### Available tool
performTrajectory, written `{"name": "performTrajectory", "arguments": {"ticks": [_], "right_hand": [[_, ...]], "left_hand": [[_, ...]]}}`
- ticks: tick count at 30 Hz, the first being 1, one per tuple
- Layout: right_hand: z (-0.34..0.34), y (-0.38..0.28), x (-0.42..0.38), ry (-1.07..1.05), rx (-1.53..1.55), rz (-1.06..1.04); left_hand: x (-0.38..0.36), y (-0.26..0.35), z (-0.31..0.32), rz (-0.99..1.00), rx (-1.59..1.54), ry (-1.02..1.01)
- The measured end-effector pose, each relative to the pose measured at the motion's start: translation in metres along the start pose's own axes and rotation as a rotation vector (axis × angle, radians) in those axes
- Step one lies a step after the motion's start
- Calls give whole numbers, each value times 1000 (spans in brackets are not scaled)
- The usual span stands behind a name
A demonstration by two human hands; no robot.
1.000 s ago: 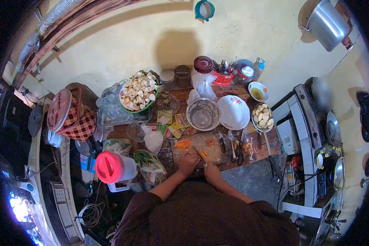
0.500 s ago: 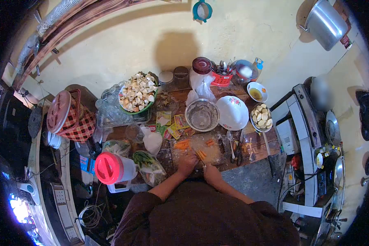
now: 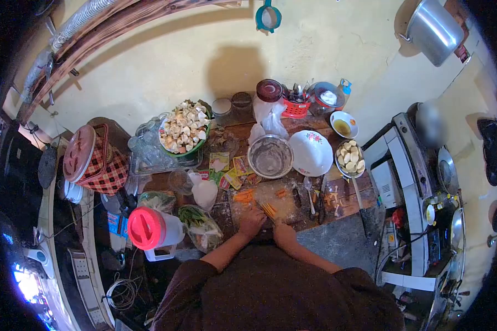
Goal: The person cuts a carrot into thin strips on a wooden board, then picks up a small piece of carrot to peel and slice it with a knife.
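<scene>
On the worn wooden cutting board [image 3: 270, 201], a small bundle of orange carrot sticks [image 3: 269, 209] lies just ahead of both hands, its long axis slanting away from the person and a little leftward. The left hand [image 3: 252, 222] sits nearer, fingers curled down onto the near end of the sticks, pinning them. The right hand [image 3: 284, 234] rests just to the right and slightly back, fist closed — probably round a knife handle, though the blade is too small to make out. More cut orange carrot pieces [image 3: 244, 195] lie at the board's far-left corner, before the round steel mixing bowl [image 3: 269, 156].
</scene>
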State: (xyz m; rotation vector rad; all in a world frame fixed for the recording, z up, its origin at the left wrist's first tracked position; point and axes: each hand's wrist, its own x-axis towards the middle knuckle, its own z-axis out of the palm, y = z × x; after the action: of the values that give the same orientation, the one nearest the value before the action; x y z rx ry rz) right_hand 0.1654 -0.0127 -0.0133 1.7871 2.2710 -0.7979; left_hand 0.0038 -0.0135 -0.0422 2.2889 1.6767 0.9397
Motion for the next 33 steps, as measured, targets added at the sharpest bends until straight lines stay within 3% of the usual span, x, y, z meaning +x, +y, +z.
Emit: {"name": "performTrajectory", "arguments": {"ticks": [5,9,11,14,18,20,24,26,30,33], "right_hand": [[-15,5,-7,175,83,-78],[-38,8,-17,264,119,-87],[-36,15,-15,319,194,-39],[-41,23,-17,349,203,-74],[-47,25,-22,367,294,-60],[-51,24,-26,352,301,-84],[-53,22,-26,309,280,-59],[-50,23,-22,296,258,-58],[-44,28,-12,289,267,-87],[-42,28,-7,273,270,-99]], "left_hand": [[7,-2,-1,6,60,-110],[26,5,-6,20,42,-29],[34,4,-4,156,152,-63],[30,-3,12,206,114,-203],[30,-2,6,252,216,-187],[31,-3,7,110,308,-78],[33,-15,-13,-48,418,-143],[39,-15,-33,-124,293,19],[32,-39,-23,-76,218,34],[24,-31,-21,-79,214,-87]]}}
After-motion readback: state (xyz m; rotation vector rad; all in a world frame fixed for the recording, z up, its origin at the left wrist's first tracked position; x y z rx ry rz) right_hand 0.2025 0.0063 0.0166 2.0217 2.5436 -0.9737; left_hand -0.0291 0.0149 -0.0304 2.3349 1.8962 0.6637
